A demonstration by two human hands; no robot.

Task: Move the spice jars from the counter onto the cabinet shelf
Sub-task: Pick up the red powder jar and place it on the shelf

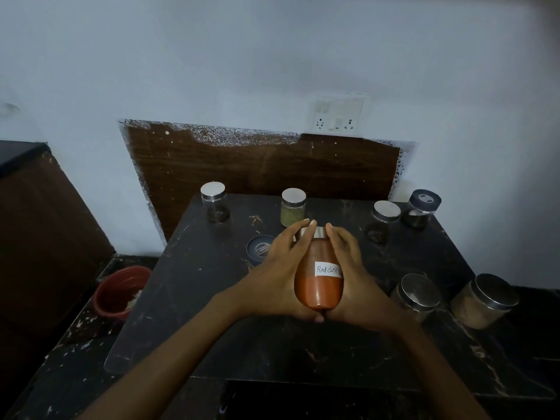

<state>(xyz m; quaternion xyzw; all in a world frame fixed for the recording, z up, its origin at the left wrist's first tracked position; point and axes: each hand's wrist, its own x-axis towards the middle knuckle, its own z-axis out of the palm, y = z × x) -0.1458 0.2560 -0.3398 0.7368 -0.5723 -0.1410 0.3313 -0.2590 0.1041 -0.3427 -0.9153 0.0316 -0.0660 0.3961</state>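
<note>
**Item 1. red chilli jar** (318, 286): clear body, steel lid, handwritten white label. Orange-red powder fills about its lower half. I read it as tilted, lid end away from the camera, held between both hands above the middle of the black marble counter (272, 344).

**Item 2. left hand** (281, 268): cupped against the jar's left side. Its fingers (303, 234) lie close together, only slightly bent, with the tips reaching the lid's rim. The thumb is tucked beneath the base.

**Item 3. right hand** (354, 277): mirrors the left on the jar's right side. Fingers run along the glass up to the lid, and the thumb sits under the base against the other thumb. Between them the two hands clasp the jar.

**Item 4. jars standing on the counter, none touched:**
- near-empty jar (213, 204), back left
- green herb jar (292, 207), just beyond the fingertips
- steel-lidded dark jar (383, 221), back right
- blue-lidded jar (422, 207), beside it at the corner
- front steel-lidded jar (419, 295), near the right wrist; I cannot make out its contents
- tan powder jar (485, 301), at the right edge

**Item 5. dark round lid** (259, 247): flat on the counter, partly hidden behind the left hand.

**Item 6. red bowl** (121, 292): on the lower ledge, left of the counter.
</note>
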